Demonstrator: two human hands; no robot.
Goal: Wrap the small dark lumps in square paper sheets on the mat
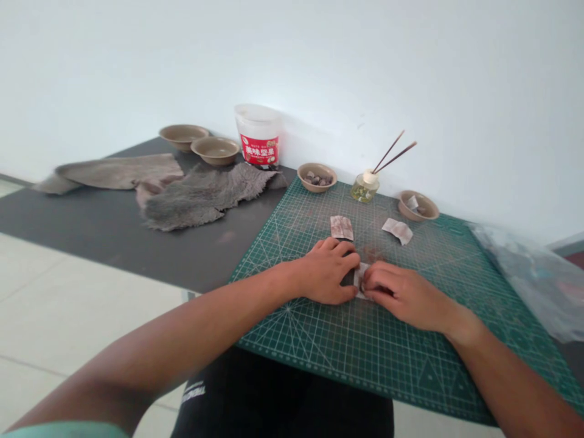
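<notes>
A small pale, leather-like piece (358, 281) lies flat on the green cutting mat (319, 331) between my two hands. My left hand (328, 271) holds it down at its left side, the index finger at the far edge and the thumb at the near one. Over the right part of this piece, my right hand (406, 295) is closed in a pinch. Its fingertips hide whatever they grip. Just beyond my hands, a square brown-stained piece (342, 227) and a curled pale piece (398, 230) rest on the mat.
Along the wall stand a bowl of dark bits (318, 187), a reed diffuser (365, 187), a bowl with pale scraps (429, 210) and a plastic tub (259, 137). Two bowls (214, 151) and a rough grey hide (201, 198) are left. A plastic bag (538, 274) lies right.
</notes>
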